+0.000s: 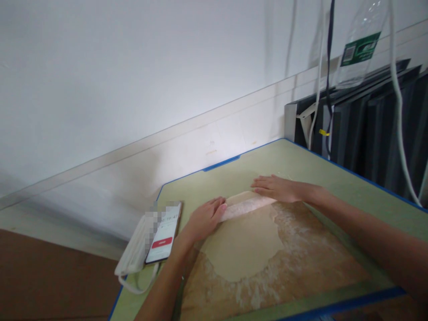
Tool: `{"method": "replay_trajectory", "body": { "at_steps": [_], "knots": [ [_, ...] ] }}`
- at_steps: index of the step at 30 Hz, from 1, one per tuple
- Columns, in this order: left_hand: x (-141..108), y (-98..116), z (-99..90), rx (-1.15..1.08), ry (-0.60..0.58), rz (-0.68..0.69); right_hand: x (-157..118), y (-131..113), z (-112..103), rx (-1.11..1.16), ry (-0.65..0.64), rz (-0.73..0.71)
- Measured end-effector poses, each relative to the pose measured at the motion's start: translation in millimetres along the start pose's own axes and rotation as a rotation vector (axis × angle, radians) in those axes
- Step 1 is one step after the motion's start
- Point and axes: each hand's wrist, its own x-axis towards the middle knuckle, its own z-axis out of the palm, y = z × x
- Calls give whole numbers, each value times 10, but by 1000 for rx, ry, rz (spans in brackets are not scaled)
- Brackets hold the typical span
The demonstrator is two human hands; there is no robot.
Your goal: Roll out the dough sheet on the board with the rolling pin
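A flour-dusted rolling pin [245, 207] lies across the far part of a thin, pale sheet of dough [245, 249]. My left hand [207, 215] is closed over its left end, the thumb along the pin. Over the right end lies my right hand [276, 187], its fingers bent over the pin and pointing left. Both ends of the pin are hidden under my hands. The dough has an uneven, rounded edge and rests on a wooden board [321, 263] scattered with white flour.
The board sits on a green table [334, 178] with blue edging, against a white wall [133, 80]. Left of my arm are a lit phone [164, 238] and a white face mask [133, 249]. A plastic bottle [361, 49], hanging cables [397, 89] and dark panels [374, 116] stand at the right.
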Motion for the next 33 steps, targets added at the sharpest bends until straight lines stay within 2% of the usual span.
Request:
{"method": "replay_trajectory", "body": {
  "at_steps": [6,18,25,29,33],
  "knots": [
    [-5,29,-9,21,11,4,30,-1,-1,20,47,-116],
    [-24,24,47,91,66,9,-19,-28,-39,79,51,-159],
    [-20,25,83,145,107,-11,-47,-101,-65,15,78,-118],
    [-16,44,64,141,82,-13,-41,-116,-84,-35,71,-99],
    [-61,112,34,135,23,-37,-60,-10,-28,-140,9,-128]
  ]
}}
